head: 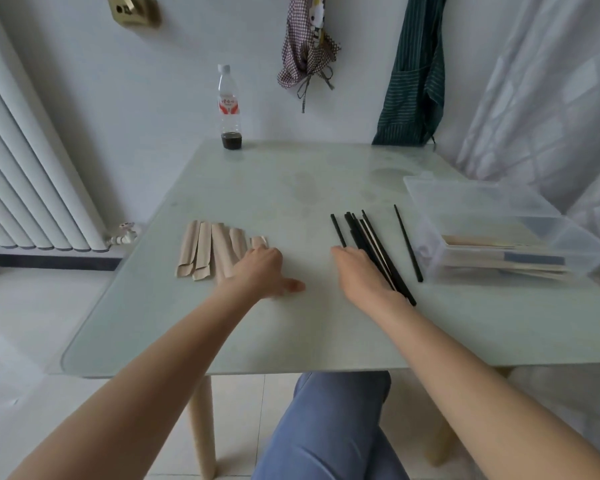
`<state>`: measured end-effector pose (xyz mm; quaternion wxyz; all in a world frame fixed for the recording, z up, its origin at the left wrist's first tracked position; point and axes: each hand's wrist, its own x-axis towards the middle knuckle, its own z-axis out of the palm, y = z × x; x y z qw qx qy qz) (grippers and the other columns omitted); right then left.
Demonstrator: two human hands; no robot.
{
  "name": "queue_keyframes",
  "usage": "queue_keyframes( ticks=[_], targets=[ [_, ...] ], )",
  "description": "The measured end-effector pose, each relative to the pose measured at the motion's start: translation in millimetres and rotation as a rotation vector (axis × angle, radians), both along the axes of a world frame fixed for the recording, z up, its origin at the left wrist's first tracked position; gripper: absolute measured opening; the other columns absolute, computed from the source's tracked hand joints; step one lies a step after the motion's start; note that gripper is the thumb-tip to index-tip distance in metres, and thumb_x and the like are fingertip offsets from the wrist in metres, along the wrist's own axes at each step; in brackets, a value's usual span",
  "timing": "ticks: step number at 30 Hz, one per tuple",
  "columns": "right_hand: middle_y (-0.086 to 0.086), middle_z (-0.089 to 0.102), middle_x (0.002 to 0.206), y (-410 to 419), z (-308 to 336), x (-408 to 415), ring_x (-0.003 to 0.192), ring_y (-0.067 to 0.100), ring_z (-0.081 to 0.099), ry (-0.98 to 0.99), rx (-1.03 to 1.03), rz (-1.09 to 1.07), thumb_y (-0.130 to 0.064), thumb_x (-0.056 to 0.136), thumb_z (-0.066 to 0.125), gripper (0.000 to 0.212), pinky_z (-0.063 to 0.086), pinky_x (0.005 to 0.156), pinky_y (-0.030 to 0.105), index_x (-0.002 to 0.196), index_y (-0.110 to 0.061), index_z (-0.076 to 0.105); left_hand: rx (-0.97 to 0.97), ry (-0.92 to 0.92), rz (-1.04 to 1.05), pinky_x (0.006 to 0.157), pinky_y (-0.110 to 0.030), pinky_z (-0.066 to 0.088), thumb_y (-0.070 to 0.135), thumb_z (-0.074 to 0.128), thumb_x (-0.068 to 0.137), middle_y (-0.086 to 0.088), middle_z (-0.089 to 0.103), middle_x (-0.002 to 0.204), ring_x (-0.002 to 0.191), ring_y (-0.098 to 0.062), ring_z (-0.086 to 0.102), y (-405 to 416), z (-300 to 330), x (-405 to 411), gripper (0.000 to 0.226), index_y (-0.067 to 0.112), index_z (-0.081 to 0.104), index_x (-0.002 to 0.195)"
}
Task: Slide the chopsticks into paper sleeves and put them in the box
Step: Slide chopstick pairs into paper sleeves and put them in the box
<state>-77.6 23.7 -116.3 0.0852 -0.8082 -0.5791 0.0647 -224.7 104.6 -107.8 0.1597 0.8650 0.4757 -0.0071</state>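
- Knees in blue trousers [326,427] sit nearest the camera, under the near edge of the table [291,334]; both bare forearms reach out over them.
- Left hand [262,271] lies palm down on the right end of the paper sleeves [215,249]; fingers reach forward over the sleeves, thumb spread to the right on the glass. Whether a sleeve is pinched cannot be told; fingertips are blurred.
- Right hand [355,271] lies palm down at the left side of the chopsticks [371,247], fingers extended and touching the near part of the bundle. No closed grasp is visible.
- Sleeves: tan, fanned side by side, left of table centre.
- Chopsticks: black, loosely bundled right of centre, running near to far; a single chopstick [408,243] lies apart on the right, just beside the box.
- Box [582,247]: clear plastic, at the right edge, lid open toward the far side; sleeved pairs lie inside.
- Bottle [229,109] with dark liquid at its bottom stands at the far edge.
- Two aprons [413,81] hang on the far wall; radiator [25,168] at left.
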Motion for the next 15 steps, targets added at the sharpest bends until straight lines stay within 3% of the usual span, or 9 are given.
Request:
queue_keyframes(
  ticks=[3, 7, 10, 12, 13, 15],
  targets=[
    [0.02, 0.041, 0.129, 4, 7, -2, 0.116, 0.036, 0.046, -0.009, 0.04, -0.077, 0.017, 0.085, 0.035, 0.05, 0.043, 0.094, 0.039, 0.129, -0.003, 0.044, 0.041, -0.012, 0.007, 0.082, -0.033, 0.047, 0.061, 0.069, 0.07, -0.009, 0.044, 0.094, 0.101, -0.028, 0.053, 0, 1, 0, 0.054, 0.014, 0.045, 0.057],
    [0.026, 0.044, 0.13, 11, 13, -15, 0.119, 0.037, 0.048, -0.1, -0.116, -0.211, 0.004, 0.089, 0.049, 0.043, 0.043, 0.093, 0.036, 0.13, 0.005, 0.036, 0.077, -0.034, 0.039, 0.074, -0.032, 0.045, 0.06, 0.07, 0.07, -0.007, 0.045, 0.094, 0.098, -0.027, 0.056, -3, -2, -1, 0.058, 0.009, 0.044, 0.068],
    [0.018, 0.056, 0.12, 20, 24, -18, 0.107, 0.031, 0.059, -0.059, -0.228, -0.18, -0.001, 0.088, 0.05, 0.032, 0.047, 0.077, 0.03, 0.119, 0.0, 0.052, 0.086, -0.074, 0.046, 0.07, -0.032, 0.042, 0.058, 0.07, 0.071, -0.006, 0.046, 0.087, 0.099, -0.028, 0.057, -6, -4, -2, 0.058, 0.007, 0.046, 0.081],
    [0.015, 0.06, 0.097, 28, 36, -19, 0.076, 0.024, 0.062, 0.103, -0.35, -0.24, -0.002, 0.089, 0.048, 0.014, 0.05, 0.061, 0.026, 0.101, -0.004, 0.054, 0.094, -0.09, 0.029, 0.071, -0.031, 0.039, 0.057, 0.068, 0.074, -0.011, 0.05, 0.094, 0.104, -0.029, 0.053, -7, -5, -3, 0.056, 0.005, 0.052, 0.087],
    [0.013, 0.058, 0.084, 32, 40, -19, 0.065, 0.021, 0.059, 0.281, -0.388, -0.277, -0.001, 0.09, 0.046, 0.005, 0.053, 0.059, 0.025, 0.091, -0.001, 0.052, 0.099, -0.094, 0.021, 0.072, -0.031, 0.038, 0.055, 0.067, 0.076, -0.014, 0.053, 0.101, 0.106, -0.029, 0.052, -6, -4, -4, 0.055, 0.003, 0.055, 0.089],
    [0.011, 0.052, 0.071, 38, 45, -18, 0.063, 0.019, 0.055, 0.703, -0.328, -0.303, 0.005, 0.093, 0.044, 0.019, 0.055, 0.078, 0.029, 0.075, 0.0, 0.046, 0.099, -0.124, 0.032, 0.075, -0.031, 0.038, 0.043, 0.066, 0.083, -0.016, 0.058, 0.11, 0.108, -0.03, 0.052, -1, -5, -4, 0.047, -0.001, 0.059, 0.096]
  ],
)
